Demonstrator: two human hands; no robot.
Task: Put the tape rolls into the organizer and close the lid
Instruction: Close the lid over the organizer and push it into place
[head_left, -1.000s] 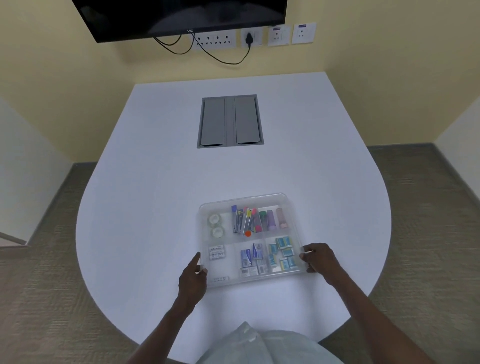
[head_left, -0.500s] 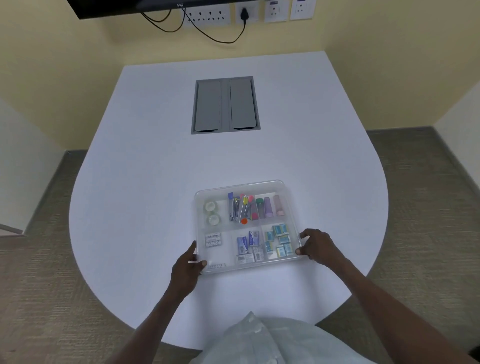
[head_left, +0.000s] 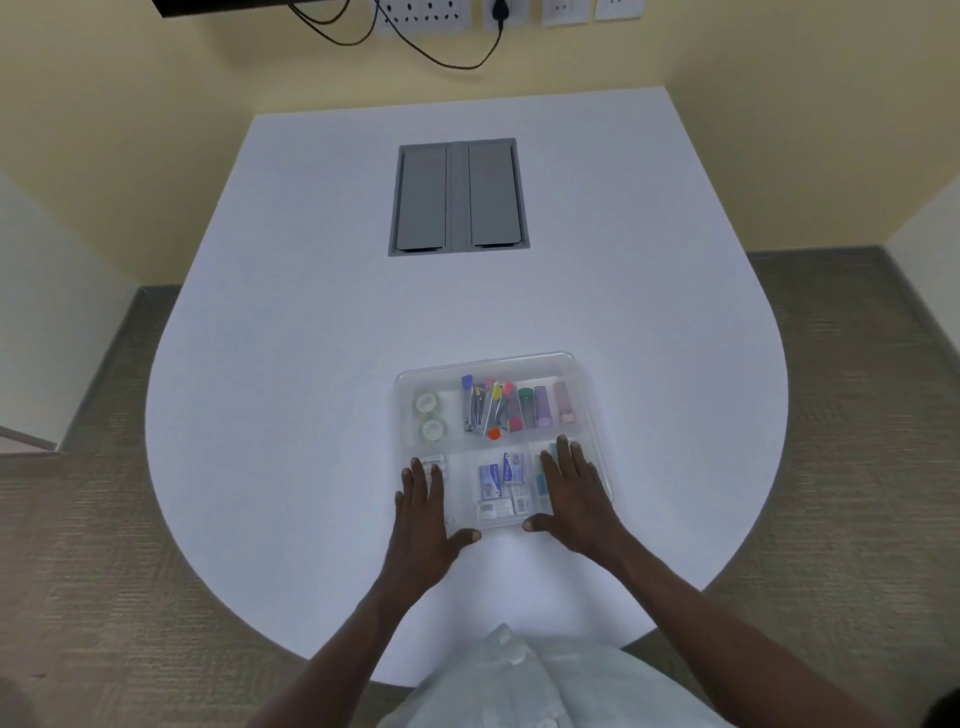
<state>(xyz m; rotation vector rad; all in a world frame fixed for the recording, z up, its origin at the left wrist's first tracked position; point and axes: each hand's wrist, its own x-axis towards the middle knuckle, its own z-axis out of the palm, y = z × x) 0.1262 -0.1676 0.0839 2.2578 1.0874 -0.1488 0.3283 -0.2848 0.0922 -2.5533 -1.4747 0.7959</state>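
The clear organizer (head_left: 501, 441) sits on the white desk (head_left: 311, 364) at the 6 o'clock edge, lid on. Two tape rolls (head_left: 429, 415) lie in its 10 o'clock compartment. The left hand (head_left: 423, 512) and right hand (head_left: 574, 493) lie flat on the lid at 7 and 5 o'clock, each grip released, fingers extended, thumbs at the near rim.
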